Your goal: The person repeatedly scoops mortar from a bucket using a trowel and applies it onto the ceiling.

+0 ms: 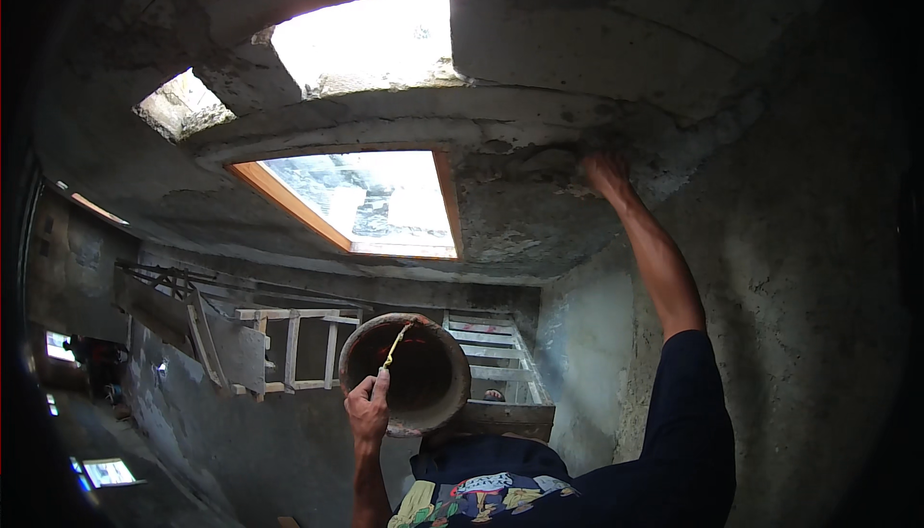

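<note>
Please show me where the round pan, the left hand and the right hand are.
round pan (423, 379): head view, dark inside wall.
left hand (367, 409): head view, back of hand.
right hand (604, 173): head view, middle, against ceiling.

Single head-worn fisheye cam, tilted up twd the concrete ceiling (539, 220) and its skylight opening (371, 203), close under it, walls curving at rim; no 2nd view to share.

Rusty-brown bucket (409, 374), grey concrete ceiling (539, 210), seemingly yellow handle (393, 347).
</note>
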{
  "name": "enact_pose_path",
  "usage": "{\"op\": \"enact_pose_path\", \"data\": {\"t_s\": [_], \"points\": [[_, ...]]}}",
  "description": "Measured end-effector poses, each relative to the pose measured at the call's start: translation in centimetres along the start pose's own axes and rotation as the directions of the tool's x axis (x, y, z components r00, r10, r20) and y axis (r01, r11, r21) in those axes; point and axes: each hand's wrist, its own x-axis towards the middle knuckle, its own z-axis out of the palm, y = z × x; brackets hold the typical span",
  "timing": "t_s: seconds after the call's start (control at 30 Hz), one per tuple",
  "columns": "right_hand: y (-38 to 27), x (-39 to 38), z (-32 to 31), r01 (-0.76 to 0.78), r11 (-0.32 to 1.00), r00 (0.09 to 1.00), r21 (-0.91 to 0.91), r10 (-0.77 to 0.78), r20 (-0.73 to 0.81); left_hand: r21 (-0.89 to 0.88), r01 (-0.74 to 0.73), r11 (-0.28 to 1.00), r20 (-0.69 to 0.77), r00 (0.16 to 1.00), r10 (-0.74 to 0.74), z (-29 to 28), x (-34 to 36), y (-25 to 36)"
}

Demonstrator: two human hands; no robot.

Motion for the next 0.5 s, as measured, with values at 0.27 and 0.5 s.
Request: {"op": "enact_pose_path", "data": {"t_s": [0.27, 0.5], "points": [[1.2, -2.8, -4.0, 0.026, 0.996, 0.983, -0.081, -0.04, -0.182, -0.003, 0.001, 1.0, 0.046, 0.999, -0.001, 0.3, 0.4, 0.1], [-1.3, -4.4, -4.9, 0.048, 0.994, 0.999, 0.103, -0.046, -0.016, -0.02, -0.026, 0.999, 0.038, 0.999, 0.027, 0.3, 0.3, -0.3]]}}
